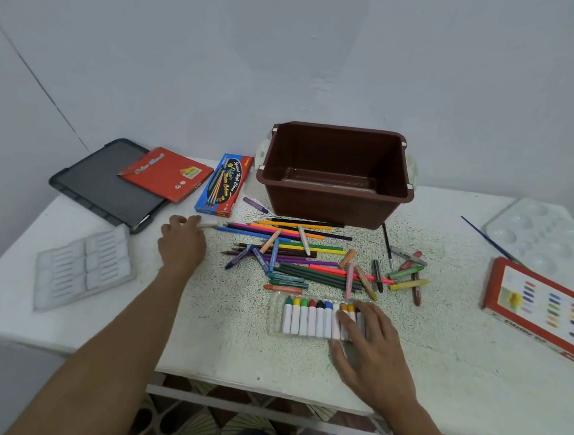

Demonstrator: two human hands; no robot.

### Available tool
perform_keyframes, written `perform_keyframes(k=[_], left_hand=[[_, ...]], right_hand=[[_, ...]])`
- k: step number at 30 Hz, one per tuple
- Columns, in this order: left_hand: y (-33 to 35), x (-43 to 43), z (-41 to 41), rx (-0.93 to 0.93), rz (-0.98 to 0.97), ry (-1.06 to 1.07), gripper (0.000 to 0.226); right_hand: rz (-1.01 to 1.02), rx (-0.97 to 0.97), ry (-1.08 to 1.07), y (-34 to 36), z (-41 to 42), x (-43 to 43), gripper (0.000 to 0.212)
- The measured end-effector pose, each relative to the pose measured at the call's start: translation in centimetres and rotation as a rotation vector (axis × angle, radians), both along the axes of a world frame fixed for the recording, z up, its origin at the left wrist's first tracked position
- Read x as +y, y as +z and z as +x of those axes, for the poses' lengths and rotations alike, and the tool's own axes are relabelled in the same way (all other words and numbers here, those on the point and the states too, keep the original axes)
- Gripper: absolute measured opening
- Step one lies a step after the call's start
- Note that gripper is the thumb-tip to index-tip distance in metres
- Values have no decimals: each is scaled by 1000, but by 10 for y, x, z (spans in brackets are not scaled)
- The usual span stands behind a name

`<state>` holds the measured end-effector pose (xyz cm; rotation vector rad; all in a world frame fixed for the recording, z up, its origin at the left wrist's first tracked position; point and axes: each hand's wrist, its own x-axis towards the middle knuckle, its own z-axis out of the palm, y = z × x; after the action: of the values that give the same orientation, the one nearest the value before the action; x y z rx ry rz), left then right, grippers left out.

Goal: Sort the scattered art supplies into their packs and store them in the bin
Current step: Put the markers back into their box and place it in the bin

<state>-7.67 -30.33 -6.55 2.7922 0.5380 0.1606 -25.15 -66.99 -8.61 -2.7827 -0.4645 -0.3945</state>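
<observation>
A brown bin (335, 200) stands empty at the back of the table. In front of it lies a scatter of coloured pencils (293, 248) and loose crayons (408, 278). A clear tray (274, 316) near me holds a row of white-barrelled crayons (308, 318). My right hand (371, 354) rests with spread fingers on the tray's right end. My left hand (182, 243) pinches a white crayon (209, 225) at the left edge of the scatter.
A black lid (99, 182) carries a red pack (167, 173), with a blue pencil box (224, 185) beside it. An empty clear insert (82, 266) lies left. At right sit a white palette (538, 233), a brush (483, 236) and a red pastel box (542, 309).
</observation>
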Motion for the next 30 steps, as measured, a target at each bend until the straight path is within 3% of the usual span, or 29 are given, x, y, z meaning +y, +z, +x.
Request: perform_keyframes(k=[5,12,14,21,26,30], left_hand=[[-1,1,1,-75,-44,51,29],[27,-29,-35,-413,-521,34,22],[38,-42,-50,-436,-630,3,21],[45,-82,-107,-240,-918,-238,21],[33,-94,-127,-65,-924,-338,19],[26,-97,-128,22,-822,-386,19]], right_hand=[[-5,2,-4,-2,0,0,48],[-7,-3,-8,-1,0,2,48],[-11,2,-9,-2,0,2,48],[-11,15,-9,-1,0,2,49],[-15,20,-12,0,0,1,49],[-18,22,-10,-1,0,1,50]])
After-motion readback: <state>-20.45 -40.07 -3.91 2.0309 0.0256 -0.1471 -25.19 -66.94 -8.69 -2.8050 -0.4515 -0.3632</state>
